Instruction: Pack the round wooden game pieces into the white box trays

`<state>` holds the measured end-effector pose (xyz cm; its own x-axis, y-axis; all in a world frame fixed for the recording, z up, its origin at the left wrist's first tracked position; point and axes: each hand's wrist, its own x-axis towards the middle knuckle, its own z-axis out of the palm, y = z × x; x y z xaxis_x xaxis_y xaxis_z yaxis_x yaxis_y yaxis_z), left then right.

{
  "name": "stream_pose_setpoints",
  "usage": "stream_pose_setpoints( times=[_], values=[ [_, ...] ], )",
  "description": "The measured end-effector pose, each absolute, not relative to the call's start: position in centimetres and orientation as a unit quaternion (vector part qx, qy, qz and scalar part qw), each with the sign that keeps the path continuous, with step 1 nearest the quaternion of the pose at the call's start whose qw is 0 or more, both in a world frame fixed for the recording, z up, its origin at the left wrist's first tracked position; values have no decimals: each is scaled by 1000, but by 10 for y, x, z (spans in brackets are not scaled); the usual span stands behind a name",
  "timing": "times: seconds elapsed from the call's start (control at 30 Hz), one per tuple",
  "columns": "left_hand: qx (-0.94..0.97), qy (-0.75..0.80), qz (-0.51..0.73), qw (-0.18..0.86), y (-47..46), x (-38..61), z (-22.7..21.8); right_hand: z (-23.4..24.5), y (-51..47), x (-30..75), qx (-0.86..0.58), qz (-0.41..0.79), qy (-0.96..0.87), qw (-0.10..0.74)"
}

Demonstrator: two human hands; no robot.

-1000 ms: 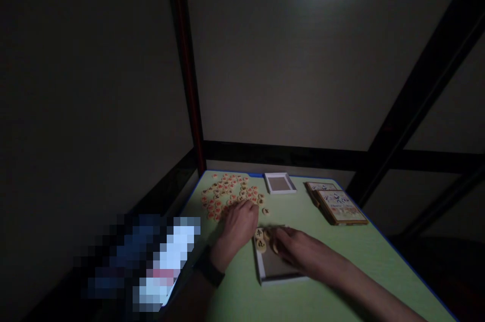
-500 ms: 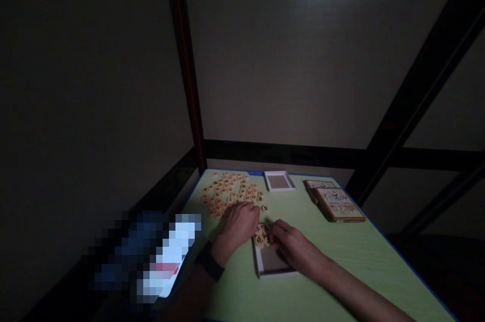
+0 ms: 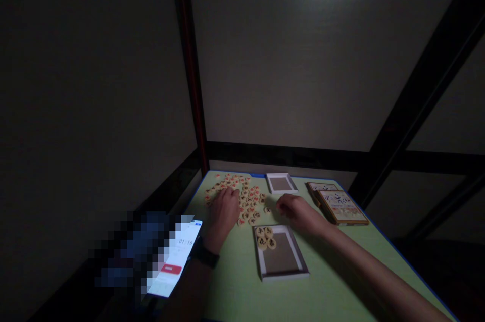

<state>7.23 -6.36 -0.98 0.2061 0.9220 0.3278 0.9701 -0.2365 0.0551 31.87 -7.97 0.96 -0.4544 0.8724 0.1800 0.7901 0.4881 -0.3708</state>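
Note:
Round wooden Chinese chess pieces (image 3: 248, 201), with red or black characters, lie spread over the far left of the table. My left hand (image 3: 226, 208), a dark watch band on its wrist, rests among them with fingers bent down; its fingertips are hidden. To the right of the pile, my right hand (image 3: 293, 207) hovers with curled fingers, and nothing shows in them. A single chess piece (image 3: 267, 210) lies just left of it. In the near shallow white box (image 3: 284, 277), several black-marked pieces (image 3: 266, 237) sit grouped in the far left corner.
Another shallow white box (image 3: 280, 183) stands at the table's far edge. Two printed box lids (image 3: 339, 206) overlap at the right. A lit phone (image 3: 176, 256) is at the left edge of the green table (image 3: 337, 271). Dark walls enclose the far and left sides.
My right hand has left the near box and moved up toward the loose pieces. My left hand has shifted left and farther into the pile. The pieces in the box are now uncovered.

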Motion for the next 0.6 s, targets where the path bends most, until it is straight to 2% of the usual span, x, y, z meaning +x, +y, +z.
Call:
stream_pose_setpoints(
  times=[0.13,0.6],
  values=[
    [-763,-631,-120,80,-64,73,-10,10,-41,304,-524,64,-845,82],
    [-764,-631,-111,77,-64,75,-11,21,-21,267,-499,3,-865,-55]
  ],
)
